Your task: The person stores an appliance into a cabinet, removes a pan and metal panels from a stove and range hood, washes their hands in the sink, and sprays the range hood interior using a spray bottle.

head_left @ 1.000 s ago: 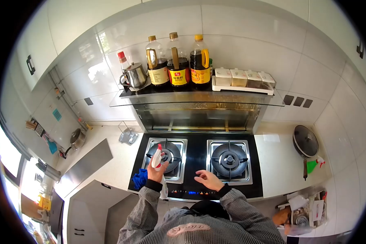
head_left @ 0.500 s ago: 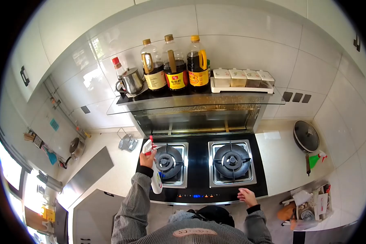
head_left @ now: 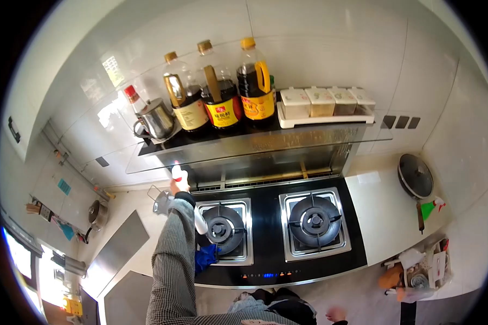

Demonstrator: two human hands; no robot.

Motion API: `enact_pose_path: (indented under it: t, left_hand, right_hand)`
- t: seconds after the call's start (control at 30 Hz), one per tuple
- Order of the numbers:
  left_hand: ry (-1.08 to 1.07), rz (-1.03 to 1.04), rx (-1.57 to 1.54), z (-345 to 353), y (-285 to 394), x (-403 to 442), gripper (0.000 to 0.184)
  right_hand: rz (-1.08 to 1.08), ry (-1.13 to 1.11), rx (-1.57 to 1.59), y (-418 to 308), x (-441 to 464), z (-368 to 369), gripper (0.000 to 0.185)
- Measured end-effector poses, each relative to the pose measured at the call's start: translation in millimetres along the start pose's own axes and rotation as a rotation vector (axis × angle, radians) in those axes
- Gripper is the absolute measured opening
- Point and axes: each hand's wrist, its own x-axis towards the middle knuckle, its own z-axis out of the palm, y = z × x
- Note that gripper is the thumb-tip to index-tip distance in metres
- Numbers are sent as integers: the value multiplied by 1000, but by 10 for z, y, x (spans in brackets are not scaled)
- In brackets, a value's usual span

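Observation:
My left hand is wrapped round the neck of a white spray bottle with a red and white head, at the left end of the range hood. My sleeve hides part of the bottle. A blue cloth lies at the front left corner of the black stove, beside the left burner. My right hand is low at the bottom edge, in front of the stove; its fingers are too blurred to make out.
Sauce bottles, a metal pot and a seasoning box set stand on the hood shelf. A lidded pan and a green spray bottle are at the right. A wire holder stands left of the stove.
My left hand has carried the white spray bottle up and left, towards the hood. My right hand has dropped away from the stove to the bottom edge. The view has moved closer to the hood.

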Motion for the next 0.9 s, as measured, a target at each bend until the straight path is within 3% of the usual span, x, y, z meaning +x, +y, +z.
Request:
enact_pose_path:
  t: [0.03,0.07,0.13,0.2,0.23,0.3,0.37,0.4,0.47,0.77,0.83,0.9]
  left_hand:
    - [34,-7,22,24,-35,148,35]
    - [67,-13,50,47,-75,262,36]
    - [108,-74,-103,93,-99,436,31]
    - [102,-24,-204,-7,263,199,24]
    - [173,81,-272,-27,480,28,19]
    - [182,-7,-301,-45,566,45,19]
    - [246,-126,-395,-10,599,75,21]
    - [253,-121,-613,7,568,119,24]
    - [237,-27,-551,51,564,111,25]
    - [-49,-73,-860,99,787,-123,21]
    - [-182,-62,-924,190,665,18,21]
    - [-55,-69,-692,397,705,-32,21]
  right_hand:
    - [34,4,177,186,-1,97,23]
    - [74,11,354,381,-44,194,49]
    - [97,45,423,708,-14,321,48]
    - [-550,28,-889,1342,353,402,8]
    - [-540,12,-877,1567,364,515,8]
    - [-1149,366,-562,1848,311,745,9]
    - [-1148,464,-556,1980,226,964,11]
    - [-1137,452,-548,2044,184,1037,11]
    - [-1109,459,-566,2134,67,1157,11]
    - [-1043,569,-689,2009,-99,1222,15]
    - [-918,492,-663,1989,-138,1229,15]
    - [-926,572,-622,1922,-155,1217,15]
